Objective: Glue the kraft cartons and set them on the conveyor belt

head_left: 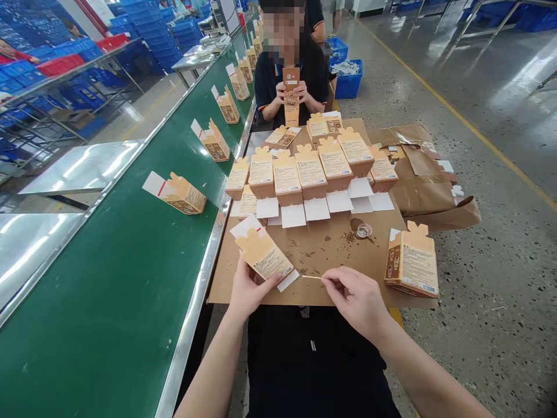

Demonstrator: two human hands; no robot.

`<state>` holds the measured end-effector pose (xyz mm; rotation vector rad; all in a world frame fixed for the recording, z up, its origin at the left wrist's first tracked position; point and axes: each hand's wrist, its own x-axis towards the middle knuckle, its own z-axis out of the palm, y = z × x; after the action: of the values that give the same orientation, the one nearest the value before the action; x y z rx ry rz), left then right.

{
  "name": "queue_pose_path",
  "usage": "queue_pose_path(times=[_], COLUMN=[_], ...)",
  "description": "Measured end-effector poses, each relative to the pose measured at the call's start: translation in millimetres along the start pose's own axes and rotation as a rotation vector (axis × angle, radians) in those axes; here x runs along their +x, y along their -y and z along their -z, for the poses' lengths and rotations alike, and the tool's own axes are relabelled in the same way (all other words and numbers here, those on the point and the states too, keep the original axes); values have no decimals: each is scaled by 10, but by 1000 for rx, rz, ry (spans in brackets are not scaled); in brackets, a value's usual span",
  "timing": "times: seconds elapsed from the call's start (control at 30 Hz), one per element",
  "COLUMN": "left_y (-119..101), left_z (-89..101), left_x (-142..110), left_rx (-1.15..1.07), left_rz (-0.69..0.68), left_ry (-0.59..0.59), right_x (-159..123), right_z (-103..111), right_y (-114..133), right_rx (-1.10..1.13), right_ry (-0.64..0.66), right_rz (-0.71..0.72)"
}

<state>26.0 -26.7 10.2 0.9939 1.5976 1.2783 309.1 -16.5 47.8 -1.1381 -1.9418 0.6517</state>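
Observation:
In my left hand (250, 290) is a cream and brown carton (265, 253), tilted, with a white flap showing at both ends. My right hand (354, 296) pinches a thin cotton swab (312, 277). The swab's tip points left, close to the carton's lower white flap. Beyond my hands, a small clear dish (364, 231) sits among dark wet spots on the brown cardboard tabletop (243, 278). Several similar cartons (288, 177) stand in rows past the dish, white flaps toward me. Another carton (413, 261) stands at the table's right corner.
A green conveyor belt (108, 261) with a metal edge runs along the left, carrying several spaced cartons (185, 193). Across the table a person (317, 87) holds up a brown carton (291, 96). Flattened brown cardboard (422, 180) lies at the right; blue crates (348, 81) stand behind.

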Motion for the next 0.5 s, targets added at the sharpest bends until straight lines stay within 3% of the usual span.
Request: queue_pose_path(times=[0.17,0.33,0.43,0.5], left_y=[216,407,359,259], left_z=[-69,-83,20,213], left_x=[-248,-303,-243,-170], left_rx=[273,419,480,552], left_rz=[-98,-164,-210,-187], left_ry=[-71,-141,-162,-239], right_x=[-115,-169,-182,-185], right_z=[294,334,307,302], right_y=[2,-16,-6,-4], right_rx=[-18,-13,14,24], right_ry=[-102,-127,-135,-150], right_rz=[-59,-100,-115,-122])
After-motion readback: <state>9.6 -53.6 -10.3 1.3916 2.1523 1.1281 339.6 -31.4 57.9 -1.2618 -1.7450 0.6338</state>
